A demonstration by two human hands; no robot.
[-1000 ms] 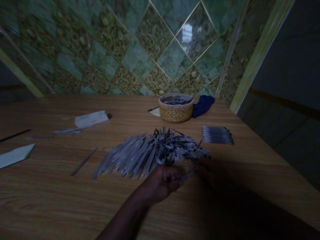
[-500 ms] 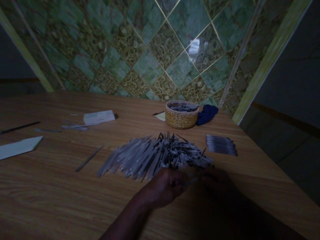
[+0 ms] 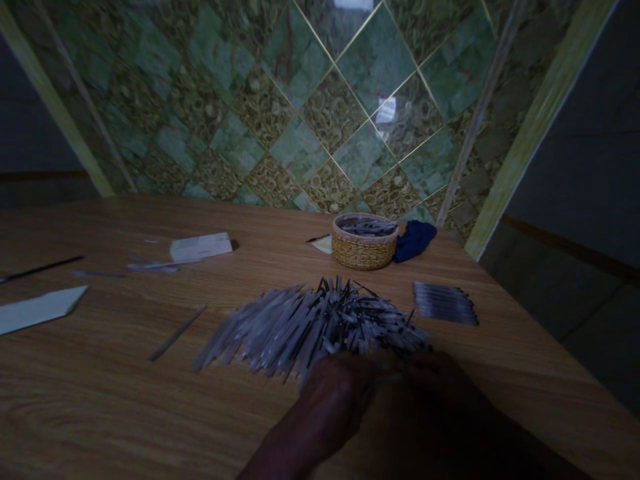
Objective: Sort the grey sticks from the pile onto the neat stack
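Note:
My left hand [image 3: 336,393] is closed at the near edge of a large pile of slim sticks [image 3: 280,330], pale and translucent with dark parts. Facing it, my right hand [image 3: 440,380] sits in deep shadow, its fingers drawn together. A thin translucent stick [image 3: 390,377] spans the gap between the two hands, one end at each. Dim light and the fingers hide its ends, and its exact kind cannot be made out. To the right of the pile, a neat row of similar sticks [image 3: 445,303] lies side by side on the wooden table [image 3: 150,413].
Behind the pile stands a woven basket [image 3: 364,252] holding more sticks, beside a dark blue cloth [image 3: 415,240]. A white box [image 3: 201,247], loose clear strips [image 3: 153,265], a single stick [image 3: 177,333], a dark rod [image 3: 43,269] and a pale flat piece [image 3: 43,309] lie leftward.
The view has tilted up slightly, so everything sits lower in the picture. My left hand has turned a little, its back now more toward me. The thin stick stays between both hands.

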